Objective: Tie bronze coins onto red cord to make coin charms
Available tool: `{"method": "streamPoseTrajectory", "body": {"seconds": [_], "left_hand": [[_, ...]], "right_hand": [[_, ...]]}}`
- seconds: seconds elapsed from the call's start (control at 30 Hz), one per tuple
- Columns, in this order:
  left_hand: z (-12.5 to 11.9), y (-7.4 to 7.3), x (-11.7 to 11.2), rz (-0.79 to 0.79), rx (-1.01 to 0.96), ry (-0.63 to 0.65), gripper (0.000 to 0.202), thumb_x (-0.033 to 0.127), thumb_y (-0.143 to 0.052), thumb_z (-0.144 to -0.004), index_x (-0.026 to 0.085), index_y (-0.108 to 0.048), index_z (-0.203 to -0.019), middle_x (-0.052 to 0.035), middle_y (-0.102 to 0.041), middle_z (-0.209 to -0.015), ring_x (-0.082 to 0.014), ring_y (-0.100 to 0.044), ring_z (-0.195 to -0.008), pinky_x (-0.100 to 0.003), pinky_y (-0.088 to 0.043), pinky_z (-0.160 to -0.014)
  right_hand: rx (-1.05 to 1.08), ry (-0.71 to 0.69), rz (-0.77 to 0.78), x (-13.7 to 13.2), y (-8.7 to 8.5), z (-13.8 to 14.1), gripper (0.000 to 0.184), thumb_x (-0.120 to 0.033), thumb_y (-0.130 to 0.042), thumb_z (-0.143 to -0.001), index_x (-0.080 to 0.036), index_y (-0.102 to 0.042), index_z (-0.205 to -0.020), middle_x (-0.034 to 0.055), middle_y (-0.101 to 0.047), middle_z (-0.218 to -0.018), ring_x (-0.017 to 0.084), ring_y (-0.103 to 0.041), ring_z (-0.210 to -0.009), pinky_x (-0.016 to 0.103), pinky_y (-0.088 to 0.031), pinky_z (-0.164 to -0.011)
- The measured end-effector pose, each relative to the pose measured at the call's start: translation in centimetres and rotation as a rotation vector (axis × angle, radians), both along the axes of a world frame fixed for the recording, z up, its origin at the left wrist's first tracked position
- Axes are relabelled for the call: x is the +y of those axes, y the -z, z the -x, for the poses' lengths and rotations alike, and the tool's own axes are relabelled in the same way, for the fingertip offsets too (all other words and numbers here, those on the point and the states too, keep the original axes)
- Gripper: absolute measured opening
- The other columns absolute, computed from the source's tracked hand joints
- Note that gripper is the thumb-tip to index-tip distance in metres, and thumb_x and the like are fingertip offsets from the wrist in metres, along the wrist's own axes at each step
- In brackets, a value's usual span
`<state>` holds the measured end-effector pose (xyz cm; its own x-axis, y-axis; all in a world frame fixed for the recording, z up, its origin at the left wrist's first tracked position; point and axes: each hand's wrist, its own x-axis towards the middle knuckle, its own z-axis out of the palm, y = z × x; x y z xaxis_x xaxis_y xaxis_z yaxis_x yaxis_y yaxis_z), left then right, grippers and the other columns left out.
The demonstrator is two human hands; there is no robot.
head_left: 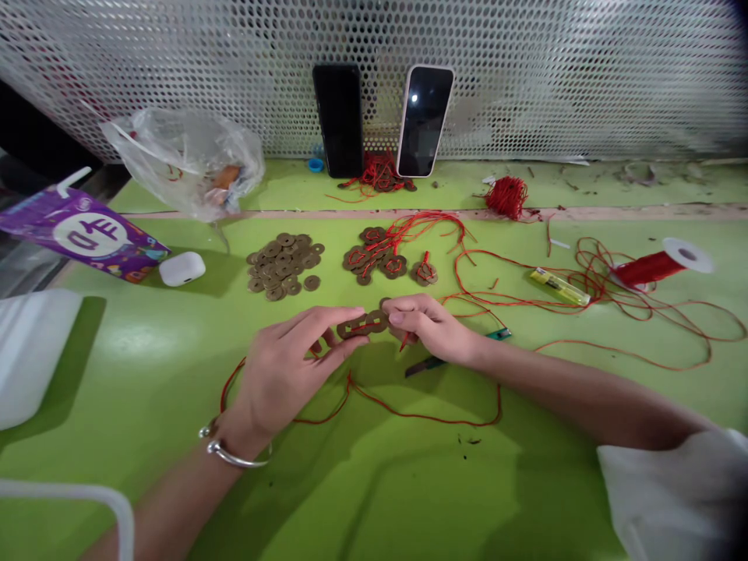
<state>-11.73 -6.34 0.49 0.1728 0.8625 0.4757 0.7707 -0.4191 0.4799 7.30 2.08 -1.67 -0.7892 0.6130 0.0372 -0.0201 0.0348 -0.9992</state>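
Between my two hands, just above the green table, is a short row of overlapping brass coins (363,323) with square holes, red cord running through them. My left hand (286,354) pinches the left end of the row between thumb and fingers. At the right end, my right hand (425,323) grips a coin, and a bit of red cord hangs below its fingers. A long red cord (426,413) loops over the table beneath both hands. Partly under my right wrist lies a green-handled craft knife (425,365), its blade pointing left.
Behind my hands sit a pile of loose coins (284,263) and several corded coin clusters (374,255). To the right are a red cord spool (654,269) and yellow lighter (559,286). Two phones (339,121) lean on the mesh. A purple carton (87,234) and earbud case (182,269) stand left.
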Motion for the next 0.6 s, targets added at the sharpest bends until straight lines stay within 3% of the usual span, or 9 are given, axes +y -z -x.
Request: {"method": "streamPoseTrajectory", "body": {"seconds": [0.17,0.4,0.6], "left_hand": [[0.16,0.34,-0.15,0.028,-0.019,-0.060,0.027,0.030,-0.072,-0.080,0.028,-0.065,-0.106,0.0049,-0.073,-0.086,-0.0069,-0.061,-0.058,-0.019,-0.047,-0.057],[0.31,0.41,-0.01,0.014,-0.010,-0.091,0.024,0.036,-0.072,-0.079,0.027,-0.065,-0.100,0.0058,-0.072,-0.080,-0.0078,-0.061,-0.056,-0.020,-0.048,-0.055],[0.15,0.37,-0.10,0.036,0.018,-0.111,0.022,0.036,-0.070,-0.080,0.026,-0.062,-0.099,0.0049,-0.071,-0.082,-0.0088,-0.062,-0.058,-0.021,-0.049,-0.059]], "right_hand": [[-0.001,-0.012,-0.096,0.03,0.01,0.07,0.036,-0.033,-0.041,-0.091,-0.021,-0.029,-0.060,-0.0064,-0.024,-0.056,0.007,-0.023,-0.050,0.024,-0.023,-0.049],[0.054,0.050,-0.315,0.14,0.02,0.06,0.032,-0.022,-0.044,-0.090,-0.018,-0.033,-0.060,0.0035,-0.046,-0.083,0.011,-0.043,-0.072,0.026,-0.034,-0.067],[0.054,0.011,-0.208,-0.15,0.04,0.05,0.035,-0.024,-0.043,-0.092,-0.017,-0.030,-0.060,0.0042,-0.051,-0.090,0.004,-0.024,-0.051,0.025,-0.024,-0.051]]}}
